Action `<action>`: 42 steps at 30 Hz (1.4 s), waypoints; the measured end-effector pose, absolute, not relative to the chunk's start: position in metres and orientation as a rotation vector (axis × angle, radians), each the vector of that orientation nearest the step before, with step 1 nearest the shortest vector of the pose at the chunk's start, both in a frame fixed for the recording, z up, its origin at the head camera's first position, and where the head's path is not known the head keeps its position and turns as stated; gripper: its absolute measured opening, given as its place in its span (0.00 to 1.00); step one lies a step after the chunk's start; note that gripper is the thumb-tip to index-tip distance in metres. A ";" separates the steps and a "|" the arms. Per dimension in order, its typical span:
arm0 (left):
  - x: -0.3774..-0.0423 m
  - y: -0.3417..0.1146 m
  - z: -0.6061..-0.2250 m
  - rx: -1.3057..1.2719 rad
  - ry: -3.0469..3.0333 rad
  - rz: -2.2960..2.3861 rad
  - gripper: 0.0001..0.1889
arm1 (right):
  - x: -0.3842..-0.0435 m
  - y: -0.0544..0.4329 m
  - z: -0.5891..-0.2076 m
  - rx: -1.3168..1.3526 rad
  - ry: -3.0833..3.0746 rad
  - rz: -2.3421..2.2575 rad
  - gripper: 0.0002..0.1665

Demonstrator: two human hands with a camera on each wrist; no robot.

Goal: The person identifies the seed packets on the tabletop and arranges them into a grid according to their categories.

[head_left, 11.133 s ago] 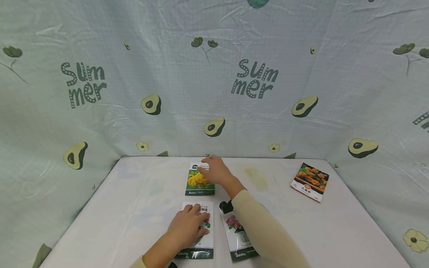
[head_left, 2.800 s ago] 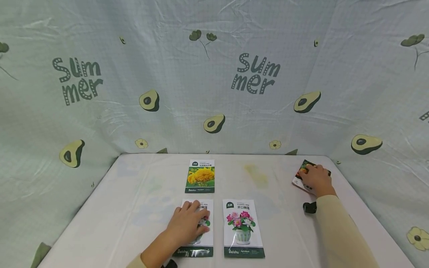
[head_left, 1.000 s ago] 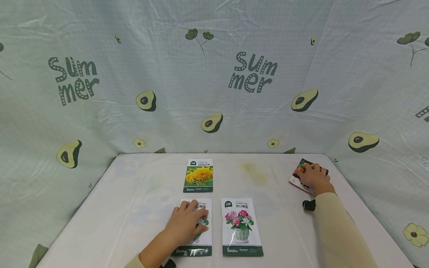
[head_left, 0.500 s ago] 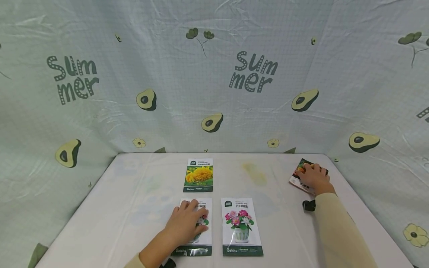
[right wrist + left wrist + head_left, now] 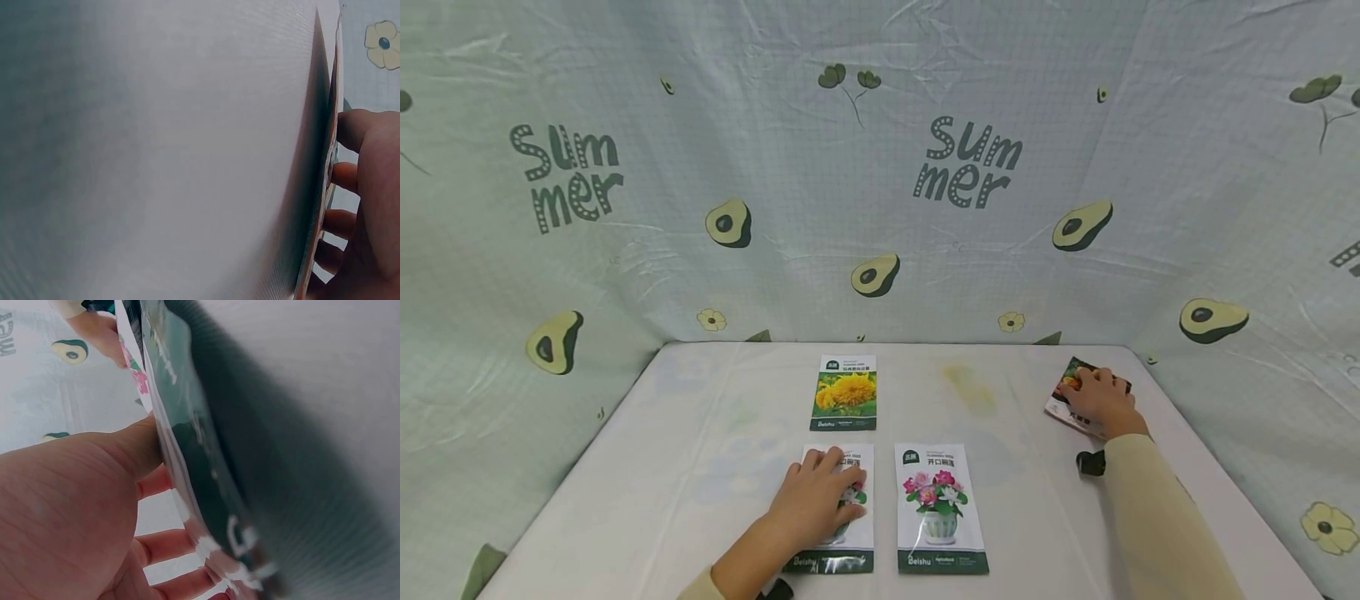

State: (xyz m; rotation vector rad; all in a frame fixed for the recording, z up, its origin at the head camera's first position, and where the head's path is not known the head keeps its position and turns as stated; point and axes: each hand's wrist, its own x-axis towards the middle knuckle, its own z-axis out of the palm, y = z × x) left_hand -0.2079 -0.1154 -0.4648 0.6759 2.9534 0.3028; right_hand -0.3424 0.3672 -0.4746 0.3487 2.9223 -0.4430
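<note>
In the head view my left hand [image 5: 816, 498] rests with loosely bent fingers on a white flower seed packet [image 5: 856, 550], covering much of its picture. The left wrist view shows the thumb [image 5: 140, 444] and fingertips against this packet's face. Far to the right, my right hand [image 5: 1103, 402] lies over a seed packet with orange flowers [image 5: 1063, 410], its fingertips on the print. That packet is tilted on the table and partly hidden. From the right wrist, its thin edge [image 5: 325, 181] shows with the fingertips along its upper face.
A second white seed packet [image 5: 942, 525] with a potted pink flower lies right of my left hand. Behind stands out a yellow flower seed packet [image 5: 844, 396], flat on the white table [image 5: 715, 467]. A printed curtain [image 5: 805, 167] closes off the table's back and sides.
Earlier my right hand was at the yellow flower packet; since then it has moved to the orange one, now shifted very slightly left. The second white packet sits straighter. My left hand stays put.
</note>
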 end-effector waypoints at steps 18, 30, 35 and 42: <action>-0.206 -0.114 -0.464 0.683 2.956 0.305 0.23 | -0.341 0.362 -0.474 0.275 2.928 -0.443 0.44; -0.209 -0.116 -0.465 0.669 2.946 0.280 0.24 | -0.339 0.347 -0.472 0.287 2.923 -0.427 0.43; -0.209 -0.115 -0.465 0.679 2.948 0.277 0.24 | -0.340 0.344 -0.474 0.280 2.929 -0.414 0.43; -0.209 -0.115 -0.464 0.680 2.950 0.285 0.24 | -0.340 0.342 -0.473 0.256 2.937 -0.421 0.43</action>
